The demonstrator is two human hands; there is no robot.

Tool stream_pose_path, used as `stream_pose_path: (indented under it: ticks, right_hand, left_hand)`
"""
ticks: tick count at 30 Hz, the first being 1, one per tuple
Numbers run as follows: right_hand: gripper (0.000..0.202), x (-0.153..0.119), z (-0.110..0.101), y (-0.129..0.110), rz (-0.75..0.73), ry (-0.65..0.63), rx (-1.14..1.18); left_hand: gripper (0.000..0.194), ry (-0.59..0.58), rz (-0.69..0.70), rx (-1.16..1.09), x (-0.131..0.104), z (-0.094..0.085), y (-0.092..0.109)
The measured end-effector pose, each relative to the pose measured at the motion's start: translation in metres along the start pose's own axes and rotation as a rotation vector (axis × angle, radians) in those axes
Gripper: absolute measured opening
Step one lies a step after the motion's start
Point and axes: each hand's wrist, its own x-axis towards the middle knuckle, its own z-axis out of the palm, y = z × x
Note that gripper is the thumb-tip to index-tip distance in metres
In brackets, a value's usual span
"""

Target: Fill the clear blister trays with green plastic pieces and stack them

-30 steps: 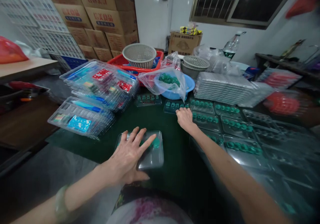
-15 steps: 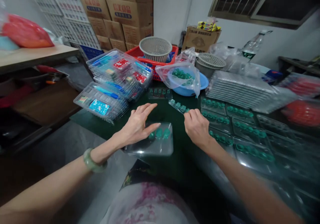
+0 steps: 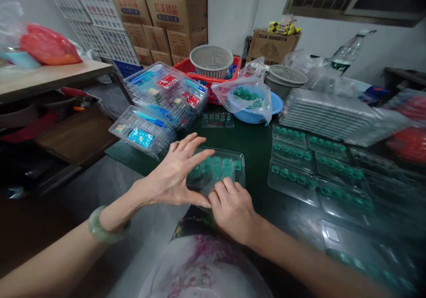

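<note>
In front of me a clear plastic tray holds several green translucent cubes. More green shapes show just below that row, and I cannot tell whether they sit in a second layer of plastic. My left hand lies over the tray's left side, open, with thumb and fingers spread wide. At the near edge is my right hand, its fingers closed on the tray's edge near my left thumb tip. My fingers hide part of the tray's near side.
Clear trays with green cubes lie in rows at right. Behind stand a blue bowl of green pieces, stacked clear trays and a red basket. Filled clear boxes are piled at left. One small tray lies farther back.
My right hand has come left and nearer, from a clear strip of green cubes to the tray's near edge. More green cubes show at the tray. My left hand stays open.
</note>
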Motion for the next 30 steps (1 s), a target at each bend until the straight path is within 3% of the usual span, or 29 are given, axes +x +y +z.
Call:
stream_pose_path:
  ticks: [3, 8, 12, 16, 19, 22, 26, 30]
  right_hand:
    - [0.015, -0.003, 0.004, -0.005, 0.028, 0.001, 0.024]
    - [0.016, -0.003, 0.011, -0.015, 0.035, 0.015, 0.076]
    - [0.015, -0.003, 0.013, -0.017, 0.090, 0.002, 0.112]
    - [0.012, -0.006, 0.001, -0.008, 0.184, 0.028, 0.205]
    - [0.013, -0.003, -0.005, 0.018, 0.306, 0.159, 0.286]
    - [0.018, 0.015, 0.011, 0.063, 0.463, 0.184, 0.330]
    - [0.027, 0.057, 0.062, 0.125, 0.521, 0.023, 0.158]
    - [0.028, 0.095, 0.108, 0.159, 0.468, -0.206, -0.054]
  left_hand:
    - [0.101, -0.151, 0.033, 0.061, 0.006, 0.011, -0.001]
    - [0.098, -0.286, 0.036, 0.106, 0.011, 0.018, -0.001]
    - [0.091, -0.297, 0.031, 0.119, 0.012, 0.019, 0.000]
    - [0.088, -0.282, 0.023, 0.123, 0.014, 0.022, 0.001]
    - [0.092, -0.290, 0.016, 0.107, 0.015, 0.024, 0.001]
    - [0.096, -0.295, 0.005, 0.077, 0.015, 0.027, -0.001]
    - [0.097, -0.293, 0.002, 0.039, 0.016, 0.031, -0.005]
    - [0.098, -0.302, -0.001, 0.029, 0.016, 0.031, -0.008]
